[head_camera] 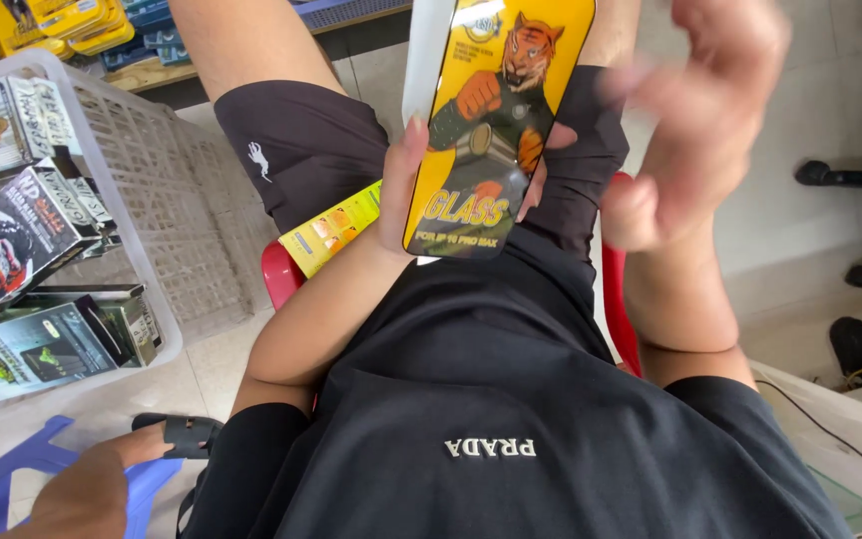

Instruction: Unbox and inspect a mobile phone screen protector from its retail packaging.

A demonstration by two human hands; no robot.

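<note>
Pale floor tiles [780, 230] surround a red plastic chair [279, 271] where a person in black shorts sits. Their left hand [406, 190] is raised over the lap, fingers wrapped around both edges of a tall, glossy yellow package [496, 120] printed with a cartoon tiger. Just beside it the right hand [700, 120], blurred, hovers with fingers spread wide and loosely curled, holding nothing. A flat yellow box [336, 230] lies on the thigh. At left, a white latticed plastic basket [167, 200] holds dark printed boxes [12, 245].
</note>
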